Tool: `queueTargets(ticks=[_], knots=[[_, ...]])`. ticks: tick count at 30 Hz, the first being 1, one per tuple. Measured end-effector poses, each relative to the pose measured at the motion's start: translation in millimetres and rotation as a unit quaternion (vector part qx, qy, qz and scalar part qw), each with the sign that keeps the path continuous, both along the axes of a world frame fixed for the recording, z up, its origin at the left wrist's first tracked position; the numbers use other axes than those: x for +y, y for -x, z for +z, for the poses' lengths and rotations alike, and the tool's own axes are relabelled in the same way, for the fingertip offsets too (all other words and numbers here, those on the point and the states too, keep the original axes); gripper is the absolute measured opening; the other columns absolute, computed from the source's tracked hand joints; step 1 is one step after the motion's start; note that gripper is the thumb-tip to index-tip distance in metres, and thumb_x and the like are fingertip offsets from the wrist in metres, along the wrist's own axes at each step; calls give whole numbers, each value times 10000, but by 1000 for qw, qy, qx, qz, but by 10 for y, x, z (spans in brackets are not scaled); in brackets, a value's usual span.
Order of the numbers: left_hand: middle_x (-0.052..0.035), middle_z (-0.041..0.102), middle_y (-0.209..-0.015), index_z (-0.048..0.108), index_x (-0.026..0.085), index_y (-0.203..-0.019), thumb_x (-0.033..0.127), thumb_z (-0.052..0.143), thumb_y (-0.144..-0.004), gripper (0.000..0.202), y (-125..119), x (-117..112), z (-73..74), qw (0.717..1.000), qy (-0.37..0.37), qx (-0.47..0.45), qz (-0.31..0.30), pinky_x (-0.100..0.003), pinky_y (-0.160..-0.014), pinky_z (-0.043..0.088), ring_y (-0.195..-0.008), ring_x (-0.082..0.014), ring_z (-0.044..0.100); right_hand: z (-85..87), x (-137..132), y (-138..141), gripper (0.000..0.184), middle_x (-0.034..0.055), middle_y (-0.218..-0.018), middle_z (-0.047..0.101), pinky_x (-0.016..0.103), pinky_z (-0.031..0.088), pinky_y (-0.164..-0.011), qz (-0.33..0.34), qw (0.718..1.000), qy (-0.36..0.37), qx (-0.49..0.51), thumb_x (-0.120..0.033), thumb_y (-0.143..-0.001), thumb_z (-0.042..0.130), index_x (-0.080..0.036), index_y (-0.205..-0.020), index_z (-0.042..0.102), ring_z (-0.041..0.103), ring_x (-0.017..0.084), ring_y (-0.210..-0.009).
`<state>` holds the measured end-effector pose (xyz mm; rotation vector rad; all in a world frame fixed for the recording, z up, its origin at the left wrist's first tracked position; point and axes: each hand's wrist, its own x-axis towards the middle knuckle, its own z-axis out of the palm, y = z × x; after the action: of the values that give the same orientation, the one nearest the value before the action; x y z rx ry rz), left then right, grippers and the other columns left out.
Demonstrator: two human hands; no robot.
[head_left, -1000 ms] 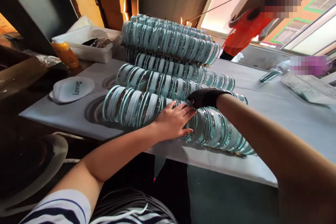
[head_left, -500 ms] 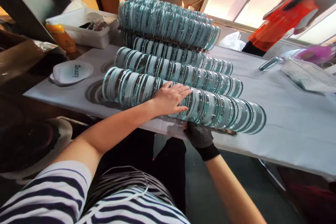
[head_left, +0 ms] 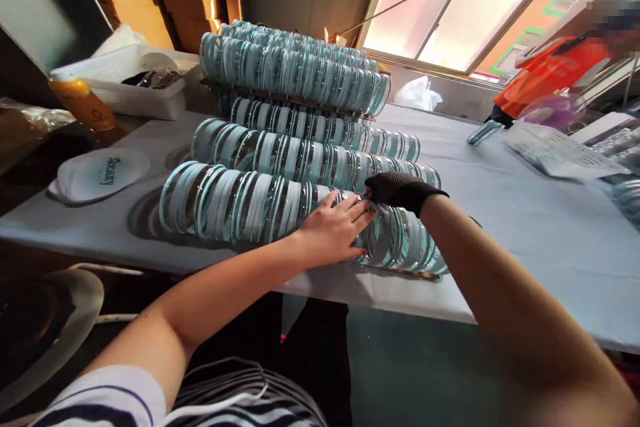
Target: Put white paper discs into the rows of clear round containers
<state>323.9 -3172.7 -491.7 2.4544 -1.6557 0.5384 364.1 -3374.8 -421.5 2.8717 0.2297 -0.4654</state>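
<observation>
Several long rows of round glass discs with pale blue edges stand on edge on a white-covered table (head_left: 525,240). My bare left hand (head_left: 334,230) lies flat, fingers spread, on the nearest row of discs (head_left: 240,203). My right hand (head_left: 400,190), in a black mesh glove, rests on top of the same row just right of the left hand, its fingers curled over the disc edges. More rows of discs (head_left: 295,73) are stacked higher behind.
A white oval lid (head_left: 100,173) with lettering lies at the table's left. Behind it stand an orange bottle (head_left: 83,103) and a white basket (head_left: 135,90). A person in orange (head_left: 545,73) stands at the far right by paper sheets (head_left: 555,150).
My gloved right hand came up from below the table's front edge and now sits on top of the nearest row. My left hand stayed on the discs.
</observation>
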Motion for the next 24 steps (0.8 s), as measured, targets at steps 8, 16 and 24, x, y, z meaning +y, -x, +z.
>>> queueTargets(ticks=[8, 16, 24], knots=[[-86, 395, -1574, 385, 196, -1512, 561, 502, -917, 708, 9, 26, 24, 1000, -8, 22, 0, -548, -1206, 209, -1439, -292, 356, 48, -76, 398, 251, 100, -980, 731, 274, 405, -695, 13, 997, 29, -76, -302, -883, 530, -175, -987, 720, 664, 234, -871], [-94, 372, -1587, 368, 200, -1520, 544, 531, -917, 713, 23, -39, 48, 999, -13, 42, -1, -548, -1212, 196, -1442, -305, 364, -1088, 190, 1783, 331, 114, -835, 736, 316, 415, -644, -28, 979, -103, -172, -304, -907, 437, -192, -870, 746, 683, 248, -753], [-41, 454, -1524, 417, 295, -1462, 631, 325, -961, 611, -282, 1547, -44, 933, 330, 9, 145, -500, -1264, 116, -1494, -254, 297, -1450, -1081, 2095, 615, 236, -1097, 700, 439, 463, -611, -442, 451, -341, -697, -618, -852, 239, -337, -1181, 676, 712, 288, -893]])
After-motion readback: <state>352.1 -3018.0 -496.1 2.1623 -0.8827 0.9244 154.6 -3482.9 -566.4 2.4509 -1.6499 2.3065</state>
